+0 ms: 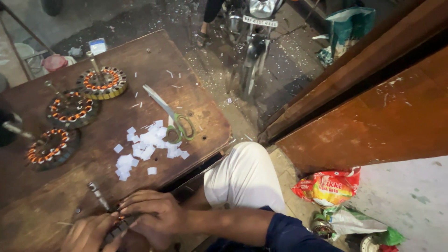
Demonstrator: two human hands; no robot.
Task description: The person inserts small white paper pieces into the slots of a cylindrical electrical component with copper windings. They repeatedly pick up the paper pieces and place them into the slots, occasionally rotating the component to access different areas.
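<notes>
Brown, worn wooden workbench (140,60), strewn with white paper scraps. Both hands at the near edge, closed around a wound motor stator (119,225) with copper-orange coils, mostly hidden beneath the fingers. Left hand (91,233) at the bottom edge of view, fingers curled over the stator's near side, blurred. Right hand (151,212) lying across the stator from the right, fingers bent and pressing down on its top; whether pinching anything, cannot tell. Steel shaft (99,196) sticking out of the stator, slanting up toward the bench's middle.

Just beyond the hands, toward the middle of the bench, a heap of small white paper squares (144,144). Touching that heap on its right, green-handled scissors (170,116), blades shut and pointing to the far edge. Along the left side, three more wound stators with shafts: one (101,82) near the far left corner, a second (72,108) just beside it, a third (51,147) closer in, near the left edge.

Off the bench, a white-trousered knee (245,175) at the right edge, a motorcycle (254,42) on the littered ground beyond, and a red and yellow packet (329,186) on the floor to the right.
</notes>
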